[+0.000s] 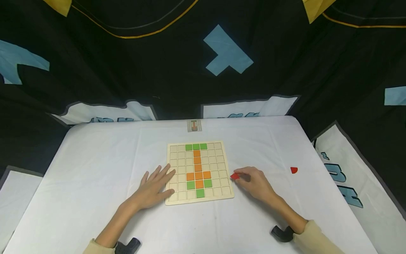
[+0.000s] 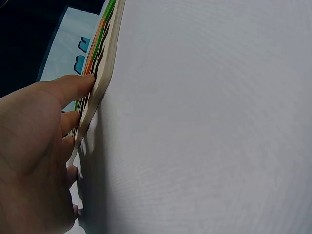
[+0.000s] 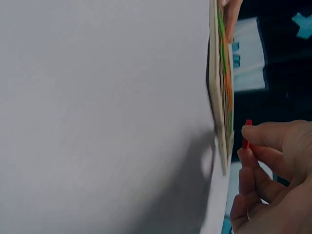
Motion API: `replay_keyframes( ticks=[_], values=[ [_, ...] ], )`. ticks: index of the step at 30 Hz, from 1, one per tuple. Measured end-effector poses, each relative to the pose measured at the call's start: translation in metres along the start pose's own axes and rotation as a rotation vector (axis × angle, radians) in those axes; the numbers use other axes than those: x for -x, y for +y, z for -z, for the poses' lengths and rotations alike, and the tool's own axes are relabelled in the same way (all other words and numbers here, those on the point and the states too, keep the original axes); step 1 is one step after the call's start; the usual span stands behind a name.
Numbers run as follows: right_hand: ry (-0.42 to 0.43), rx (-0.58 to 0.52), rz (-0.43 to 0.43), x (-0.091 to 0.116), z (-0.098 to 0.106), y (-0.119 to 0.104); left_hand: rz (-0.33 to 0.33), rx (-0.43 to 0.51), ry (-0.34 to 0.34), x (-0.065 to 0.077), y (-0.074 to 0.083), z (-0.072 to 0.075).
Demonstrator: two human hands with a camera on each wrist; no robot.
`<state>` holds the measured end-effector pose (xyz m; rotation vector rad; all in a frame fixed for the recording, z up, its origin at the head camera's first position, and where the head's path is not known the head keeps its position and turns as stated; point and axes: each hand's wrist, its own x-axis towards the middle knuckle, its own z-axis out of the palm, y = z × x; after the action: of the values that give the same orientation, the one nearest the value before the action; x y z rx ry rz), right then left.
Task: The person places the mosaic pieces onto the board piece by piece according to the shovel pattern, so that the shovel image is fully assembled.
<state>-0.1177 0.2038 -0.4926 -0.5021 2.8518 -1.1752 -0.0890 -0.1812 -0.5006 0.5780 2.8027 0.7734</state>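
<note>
A square wooden grid board (image 1: 219, 187) lies on the white table, with several orange tiles (image 1: 198, 175) and green tiles (image 1: 200, 193) set in its cells. My left hand (image 1: 152, 190) rests on the board's left edge, fingers spread and straight; in the left wrist view its thumb (image 2: 78, 87) touches the rim. Just off the board's right edge, my right hand (image 1: 255, 183) pinches a small red tile (image 1: 234, 176) between thumb and fingertips. The right wrist view shows that tile (image 3: 246, 134) edge-on. Another red tile (image 1: 294, 170), with a rounded side, lies farther right.
A small card (image 1: 194, 126) printed with a grid pattern lies behind the board, near the table's far edge. Black cloth with blue and white shapes (image 1: 228, 49) hangs beyond the table (image 1: 95, 165). Black wrist devices (image 1: 282, 234) sit by both sleeves.
</note>
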Motion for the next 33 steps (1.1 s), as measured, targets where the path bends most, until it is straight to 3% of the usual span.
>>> replay_keyframes(
  ticks=[9, 17, 33],
  values=[
    [-0.157, -0.004, 0.212, -0.008, -0.022, -0.027, -0.006, -0.002, 0.000, 0.000, 0.000, 0.001],
    [-0.236, 0.027, 0.381, -0.014, -0.044, -0.041, -0.007, -0.003, 0.002, 0.000, 0.001, 0.002],
    [-0.336, 0.186, 0.433, -0.016, -0.045, -0.044, -0.008, -0.012, 0.004, 0.001, 0.001, 0.001]
  ],
)
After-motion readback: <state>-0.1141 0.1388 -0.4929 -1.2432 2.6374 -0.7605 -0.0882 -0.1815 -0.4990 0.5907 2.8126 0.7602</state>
